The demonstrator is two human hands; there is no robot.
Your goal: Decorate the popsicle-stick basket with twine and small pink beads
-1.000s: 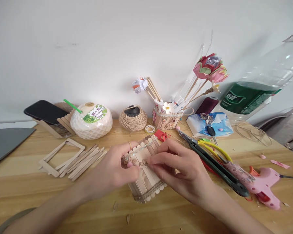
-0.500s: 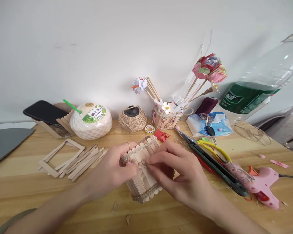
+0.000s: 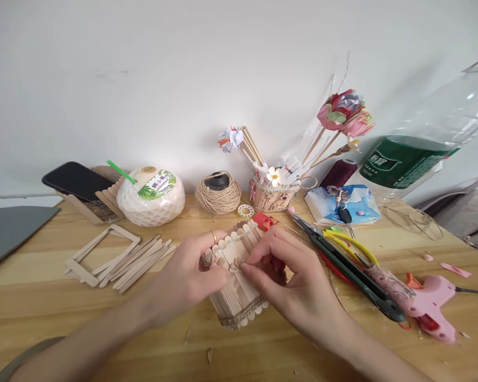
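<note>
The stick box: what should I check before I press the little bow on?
1. Left hand steadies the stick box: ok.
2. Right hand pinches the little bow against the box's front: ok.
3. Bow sits straight: cannot tell, too small.
4. Glue under the bow: cannot tell, hidden.
5. Glue gun lies apart from both hands: ok.
6. Scissors lie close by the right wrist: not ok.

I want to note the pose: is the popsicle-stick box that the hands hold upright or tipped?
Tipped. The popsicle-stick box lies on its side on the table, its beaded rim pointing toward the wall.
</note>
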